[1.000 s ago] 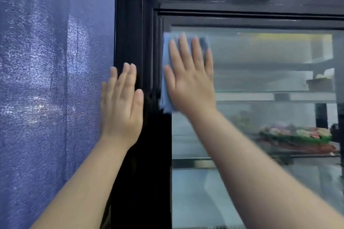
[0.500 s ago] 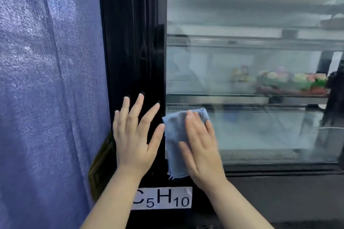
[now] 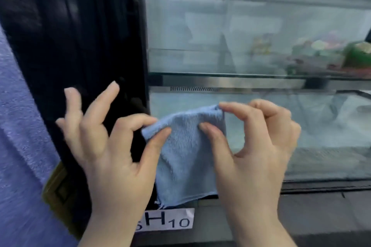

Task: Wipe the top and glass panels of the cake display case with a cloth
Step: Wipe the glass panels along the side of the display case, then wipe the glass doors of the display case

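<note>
cloth (image 3: 186,156) hanging lower centre of frame before glass panel (image 3: 261,36), long axis vertical; left hand (image 3: 112,146) and right hand (image 3: 251,146) each pinching a top corner, other fingers spreading apart.

Glass shelf (image 3: 230,75) inside the display case (image 3: 90,36), seen through the front pane. Decorated cakes (image 3: 325,52) sit on it toward the right, green and pink, blurred. A small yellowish item (image 3: 261,45) stands left of them, unidentifiable.
</note>
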Demonstrator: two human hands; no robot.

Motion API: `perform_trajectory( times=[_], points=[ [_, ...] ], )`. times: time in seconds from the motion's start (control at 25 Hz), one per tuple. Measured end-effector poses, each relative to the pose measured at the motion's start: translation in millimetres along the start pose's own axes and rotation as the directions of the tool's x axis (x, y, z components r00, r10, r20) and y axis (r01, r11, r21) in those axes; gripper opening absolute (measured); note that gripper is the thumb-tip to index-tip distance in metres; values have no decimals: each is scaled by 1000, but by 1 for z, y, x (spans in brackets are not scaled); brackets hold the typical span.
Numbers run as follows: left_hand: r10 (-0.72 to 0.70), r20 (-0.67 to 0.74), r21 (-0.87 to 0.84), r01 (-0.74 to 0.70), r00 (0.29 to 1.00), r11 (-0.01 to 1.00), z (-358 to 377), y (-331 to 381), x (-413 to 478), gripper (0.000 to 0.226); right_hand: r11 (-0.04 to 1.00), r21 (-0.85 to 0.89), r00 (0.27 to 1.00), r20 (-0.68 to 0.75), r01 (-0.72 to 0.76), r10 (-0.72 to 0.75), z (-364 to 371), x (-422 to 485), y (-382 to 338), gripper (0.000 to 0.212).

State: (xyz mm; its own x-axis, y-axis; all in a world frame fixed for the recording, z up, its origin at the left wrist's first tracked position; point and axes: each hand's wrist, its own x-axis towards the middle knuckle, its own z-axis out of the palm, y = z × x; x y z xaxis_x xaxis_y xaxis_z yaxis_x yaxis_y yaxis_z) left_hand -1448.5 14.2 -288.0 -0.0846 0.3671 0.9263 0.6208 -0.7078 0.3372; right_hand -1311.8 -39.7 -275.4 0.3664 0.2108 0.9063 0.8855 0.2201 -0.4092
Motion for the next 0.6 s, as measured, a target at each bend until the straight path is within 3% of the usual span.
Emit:
perform_trajectory(
  times=[0.08, 0.24, 0.36, 0.44, 0.52, 0.6],
  points=[
    [-63, 64, 35, 61, 996, 998, -10, 5, 4, 15, 998, -5, 993, 106, -58, 58, -8, 0, -4, 21],
    [-68, 121, 140, 51, 990, 989, -26, 23, 14, 14, 985, -19, 956, 237, -174, 174, -25, 14, -14, 27],
    [-185, 285, 87, 167, 940, 982, -44, 41, 33, 18, 964, -35, 880, 402, -262, 254, -50, 32, -29, 22],
    [-281, 480, -51, 346, 831, 937, -60, 60, 52, 17, 878, -16, 742, 527, -479, 415, -73, 55, -47, 23],
    [-407, 688, -116, 645, 601, 755, -75, 89, 84, 16, 751, -84, 573, 593, -655, 566, -96, 88, -66, 15],
    [-443, 813, -88, 831, 379, 549, -85, 122, 121, 23, 684, -132, 497, 591, -717, 636, -121, 131, -85, 16]
  ],
)
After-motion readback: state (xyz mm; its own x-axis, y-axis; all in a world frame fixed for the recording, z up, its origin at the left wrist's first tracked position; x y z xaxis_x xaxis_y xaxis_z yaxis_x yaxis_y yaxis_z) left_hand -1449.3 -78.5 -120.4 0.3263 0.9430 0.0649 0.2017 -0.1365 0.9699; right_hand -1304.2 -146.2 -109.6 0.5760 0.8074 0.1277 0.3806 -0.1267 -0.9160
